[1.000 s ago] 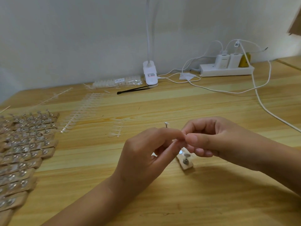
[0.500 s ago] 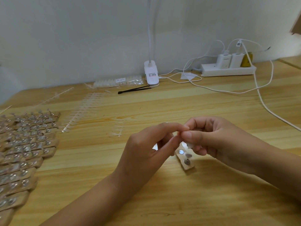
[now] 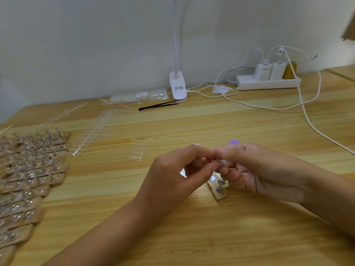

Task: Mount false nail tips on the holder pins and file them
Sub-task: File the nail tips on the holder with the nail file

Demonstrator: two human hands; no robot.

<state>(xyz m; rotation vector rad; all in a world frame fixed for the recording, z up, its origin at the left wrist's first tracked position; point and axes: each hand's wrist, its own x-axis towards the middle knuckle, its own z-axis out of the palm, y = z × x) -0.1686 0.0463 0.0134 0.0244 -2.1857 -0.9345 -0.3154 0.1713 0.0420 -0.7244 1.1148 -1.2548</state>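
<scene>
on a pale wooden table (image 3: 192, 237) the left hand (image 3: 172, 175) and right hand (image 3: 255, 169) meet just above a wooden holder block (image 3: 219, 195). left thumb and forefinger pinch a metal pin (image 3: 215, 160); the right fingers, curled, pinch a clear nail tip (image 3: 227, 162) touching it. rows of loaded blocks (image 3: 28, 169) lie far left.

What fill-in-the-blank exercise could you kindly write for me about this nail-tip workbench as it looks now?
The left hand pinches a small metal pin against the translucent false nail tip held in the ____ hand.
The slim black tweezers lie before the white clip-on ____.
The white power strip holds ____ white chargers.
The rows of small wooden holder blocks lie to the person's ____.
Missing words: right, lamp, two, left.
</scene>
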